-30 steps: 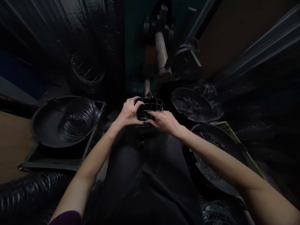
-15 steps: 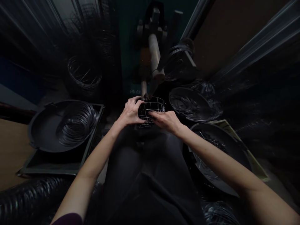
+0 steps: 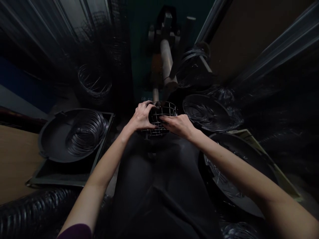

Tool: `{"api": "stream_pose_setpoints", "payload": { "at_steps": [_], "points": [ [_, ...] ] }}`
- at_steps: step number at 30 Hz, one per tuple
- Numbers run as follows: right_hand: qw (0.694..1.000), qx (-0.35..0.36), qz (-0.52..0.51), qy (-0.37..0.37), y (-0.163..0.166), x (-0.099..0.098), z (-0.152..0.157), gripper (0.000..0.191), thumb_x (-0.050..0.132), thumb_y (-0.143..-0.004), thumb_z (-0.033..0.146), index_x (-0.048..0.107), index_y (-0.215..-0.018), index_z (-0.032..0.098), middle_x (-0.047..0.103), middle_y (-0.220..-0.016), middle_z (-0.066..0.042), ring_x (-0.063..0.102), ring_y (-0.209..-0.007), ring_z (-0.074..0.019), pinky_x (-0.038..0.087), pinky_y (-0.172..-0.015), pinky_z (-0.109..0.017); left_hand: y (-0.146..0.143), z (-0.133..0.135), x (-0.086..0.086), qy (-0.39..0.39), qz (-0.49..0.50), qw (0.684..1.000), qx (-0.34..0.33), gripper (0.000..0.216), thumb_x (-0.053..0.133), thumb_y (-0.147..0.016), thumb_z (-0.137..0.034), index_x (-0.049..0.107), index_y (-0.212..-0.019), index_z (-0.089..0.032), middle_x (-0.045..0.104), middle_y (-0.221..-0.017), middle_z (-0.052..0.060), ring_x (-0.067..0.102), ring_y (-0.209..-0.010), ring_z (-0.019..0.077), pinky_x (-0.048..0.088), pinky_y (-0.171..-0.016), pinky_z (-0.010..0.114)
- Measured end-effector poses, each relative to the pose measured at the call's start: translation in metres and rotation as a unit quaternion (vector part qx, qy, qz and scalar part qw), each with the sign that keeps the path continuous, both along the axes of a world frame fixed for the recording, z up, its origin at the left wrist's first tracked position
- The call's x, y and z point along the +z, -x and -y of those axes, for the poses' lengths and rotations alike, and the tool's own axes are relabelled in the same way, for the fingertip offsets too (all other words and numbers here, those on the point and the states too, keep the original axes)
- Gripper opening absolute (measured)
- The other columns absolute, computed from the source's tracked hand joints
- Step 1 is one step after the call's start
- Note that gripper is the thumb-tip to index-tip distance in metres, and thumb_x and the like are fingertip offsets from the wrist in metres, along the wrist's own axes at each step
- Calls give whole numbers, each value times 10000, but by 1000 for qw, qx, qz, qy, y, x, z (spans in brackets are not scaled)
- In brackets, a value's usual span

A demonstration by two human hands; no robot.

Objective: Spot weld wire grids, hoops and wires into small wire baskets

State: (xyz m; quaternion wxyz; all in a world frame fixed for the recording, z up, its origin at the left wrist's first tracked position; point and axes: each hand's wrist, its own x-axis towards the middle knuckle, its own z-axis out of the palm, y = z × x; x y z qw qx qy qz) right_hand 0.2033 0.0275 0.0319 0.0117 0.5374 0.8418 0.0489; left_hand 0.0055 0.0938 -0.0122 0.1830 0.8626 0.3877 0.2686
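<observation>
A small round wire basket (image 3: 170,109) is held in front of me, just above my lap and close under a machine's lower electrode rod (image 3: 156,95). My left hand (image 3: 143,116) grips its left side, thumb low and fingers over the upper rim. On the near right side, my right hand (image 3: 179,125) has its fingers closed at the basket's wires. Whether those fingertips also pinch a loose wire is too dark to tell. The thick upper arm (image 3: 167,59) of the machine reaches toward me above the basket.
To the left, a black pan (image 3: 53,141) holds a coil of wire rings (image 3: 87,132) on a green-framed stand (image 3: 58,183). At right are another pan with wire rings (image 3: 199,111) and a larger pan (image 3: 254,159) with short wire pieces. Stacked rings (image 3: 37,209) lie at lower left.
The whole view has shifted slightly, so the surroundings appear a little farther right. Both hands keep their hold on the wire basket with almost no change of grip.
</observation>
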Motion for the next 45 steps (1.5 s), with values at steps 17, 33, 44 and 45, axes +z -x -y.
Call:
{"api": "stream_pose_setpoints", "payload": {
  "at_steps": [17, 33, 44, 45],
  "points": [
    [983, -101, -105, -113, -10, -19, -9, 228, 522, -957, 343, 699, -1033, 223, 693, -1052, -63, 606, -738, -149, 284, -518, -254, 1, -31, 3, 30, 29, 999, 2, 822, 889, -504, -419, 541, -1208, -176, 483, -1337, 143, 453, -1276, 354, 379, -1093, 512],
    [978, -163, -83, -101, -5, -8, -39, 255, 493, -967, 370, 668, -1094, 234, 619, -1172, -65, 587, -787, -162, 258, -527, -267, -7, -71, 0, 34, 19, 999, 5, 841, 883, -518, -431, 536, -1234, -160, 519, -1288, 120, 463, -1248, 333, 379, -1089, 480],
    [956, -107, -232, -143, -49, 0, -54, 285, 623, -871, 360, 680, -1113, 220, 669, -973, -65, 618, -814, -198, 451, -681, -296, 28, -69, -25, 105, 188, 976, -36, 1251, 890, -481, -593, 243, -1500, -266, 283, -1553, 153, 284, -1448, 375, 262, -1190, 555],
    [953, -102, -245, -146, -55, 3, -55, 271, 614, -872, 370, 689, -1085, 221, 674, -955, -64, 623, -808, -199, 465, -699, -306, 38, -66, -34, 122, 213, 969, -29, 1280, 875, -496, -614, 190, -1519, -265, 225, -1582, 160, 238, -1476, 371, 233, -1205, 551]
  ]
}}
